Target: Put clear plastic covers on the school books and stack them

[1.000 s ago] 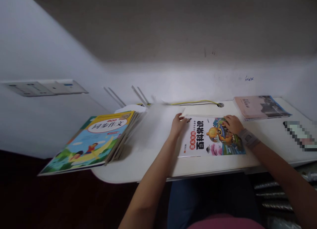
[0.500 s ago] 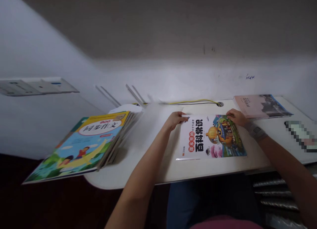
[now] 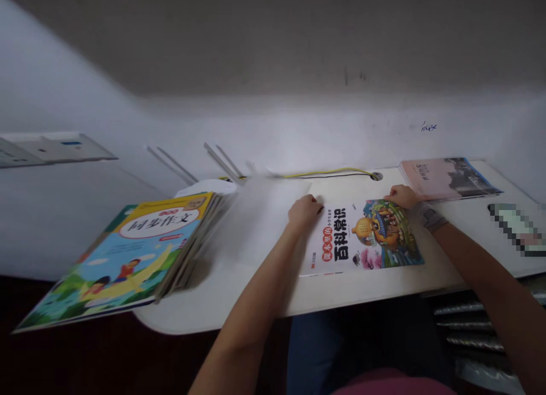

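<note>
A colourful picture book (image 3: 362, 238) with large black characters lies flat on the white desk (image 3: 256, 281) in front of me. My left hand (image 3: 303, 211) rests on its far left corner, fingers curled over the edge. My right hand (image 3: 401, 196), with a watch on the wrist, touches the far right corner with bent fingers. The book stays on the desk. A sheet of clear plastic (image 3: 273, 213) lies beside and partly under the book's left side.
A stack of thin books (image 3: 128, 258) with a yellow and blue cover overhangs the desk's left end. A pinkish book (image 3: 447, 177) lies at the far right, with a blurred-out item (image 3: 518, 230) near it. A yellow cable (image 3: 328, 173) runs along the wall.
My right hand slid from the middle of the cover up to the book's far right corner. My left hand stayed at the far left corner and curled more. The view drifted slightly right.
</note>
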`<state>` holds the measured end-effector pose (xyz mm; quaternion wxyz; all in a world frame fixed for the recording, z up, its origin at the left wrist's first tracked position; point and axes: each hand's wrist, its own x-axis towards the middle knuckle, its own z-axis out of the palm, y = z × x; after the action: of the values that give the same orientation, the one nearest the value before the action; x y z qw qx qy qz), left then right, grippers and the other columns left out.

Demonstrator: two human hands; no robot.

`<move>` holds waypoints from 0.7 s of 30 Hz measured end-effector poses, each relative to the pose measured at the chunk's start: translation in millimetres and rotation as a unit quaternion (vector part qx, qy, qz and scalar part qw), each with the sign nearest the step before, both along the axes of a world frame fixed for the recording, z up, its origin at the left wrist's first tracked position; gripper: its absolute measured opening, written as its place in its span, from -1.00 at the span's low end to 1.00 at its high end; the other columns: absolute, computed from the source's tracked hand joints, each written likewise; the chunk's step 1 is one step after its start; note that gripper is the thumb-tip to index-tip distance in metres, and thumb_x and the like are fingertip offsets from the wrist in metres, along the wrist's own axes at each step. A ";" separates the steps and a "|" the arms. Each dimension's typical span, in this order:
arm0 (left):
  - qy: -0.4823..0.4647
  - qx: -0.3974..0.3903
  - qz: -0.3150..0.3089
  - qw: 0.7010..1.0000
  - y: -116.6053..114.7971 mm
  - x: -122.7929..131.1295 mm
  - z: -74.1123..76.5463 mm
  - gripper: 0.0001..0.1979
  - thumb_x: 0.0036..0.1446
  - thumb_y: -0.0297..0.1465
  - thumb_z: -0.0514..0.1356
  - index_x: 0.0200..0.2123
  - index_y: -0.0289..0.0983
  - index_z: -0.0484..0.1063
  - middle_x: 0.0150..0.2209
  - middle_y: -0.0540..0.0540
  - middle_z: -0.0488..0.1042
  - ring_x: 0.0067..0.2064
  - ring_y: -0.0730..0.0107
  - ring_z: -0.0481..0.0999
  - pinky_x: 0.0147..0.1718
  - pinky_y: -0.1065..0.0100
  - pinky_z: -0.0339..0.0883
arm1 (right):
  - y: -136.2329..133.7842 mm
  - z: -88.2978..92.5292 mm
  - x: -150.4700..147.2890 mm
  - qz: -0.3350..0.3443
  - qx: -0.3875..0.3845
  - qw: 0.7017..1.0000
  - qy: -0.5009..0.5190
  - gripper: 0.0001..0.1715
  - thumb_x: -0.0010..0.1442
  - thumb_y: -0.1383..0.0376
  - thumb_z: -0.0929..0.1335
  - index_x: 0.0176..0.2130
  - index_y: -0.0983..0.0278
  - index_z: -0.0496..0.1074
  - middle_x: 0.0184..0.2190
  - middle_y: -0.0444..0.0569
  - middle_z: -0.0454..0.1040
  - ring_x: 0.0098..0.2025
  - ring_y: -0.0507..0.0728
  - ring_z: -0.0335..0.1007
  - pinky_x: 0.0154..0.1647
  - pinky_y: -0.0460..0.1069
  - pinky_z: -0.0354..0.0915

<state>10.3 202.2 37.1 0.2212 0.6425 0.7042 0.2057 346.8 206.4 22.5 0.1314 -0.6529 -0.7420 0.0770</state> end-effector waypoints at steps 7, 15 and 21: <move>0.108 0.097 -0.112 0.983 -20.5 46.2 -8.4 -0.62 0.15 -0.36 0.06 0.06 -0.22 0.30 0.21 -0.22 0.18 0.25 0.11 0.07 0.18 0.07 -0.06 | -17.1 9.3 -13.4 -0.020 0.044 0.996 -0.081 -0.71 0.15 0.19 0.28 -0.17 0.30 0.42 -0.21 0.14 0.45 -0.16 0.22 0.34 -0.22 0.03 0.20; 0.219 0.127 -0.189 0.949 -36.5 78.0 -28.7 -0.52 0.27 -0.20 -0.16 0.17 -0.25 0.16 0.23 -0.22 0.16 0.25 0.04 0.06 0.15 -0.14 -0.13 | -41.8 -7.9 -103.5 0.114 0.076 0.984 -0.118 -0.50 0.29 0.10 0.12 0.10 0.27 0.27 0.23 0.10 0.15 0.24 0.24 0.00 0.19 0.19 -0.04; 0.228 0.129 -0.180 0.948 -35.6 72.0 -27.5 -0.54 0.28 -0.25 -0.18 0.16 -0.26 0.16 0.23 -0.20 0.17 0.24 0.10 0.08 0.15 -0.04 -0.08 | -51.6 -22.9 -65.3 0.096 0.070 0.985 -0.124 -0.41 0.31 0.10 0.08 0.21 0.33 0.13 0.26 0.15 0.10 0.28 0.28 -0.04 0.19 0.25 -0.06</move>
<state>82.3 166.7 9.6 0.0036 0.8115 0.5757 0.1000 281.5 154.7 -0.4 0.0755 -0.5726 -0.8151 -0.0445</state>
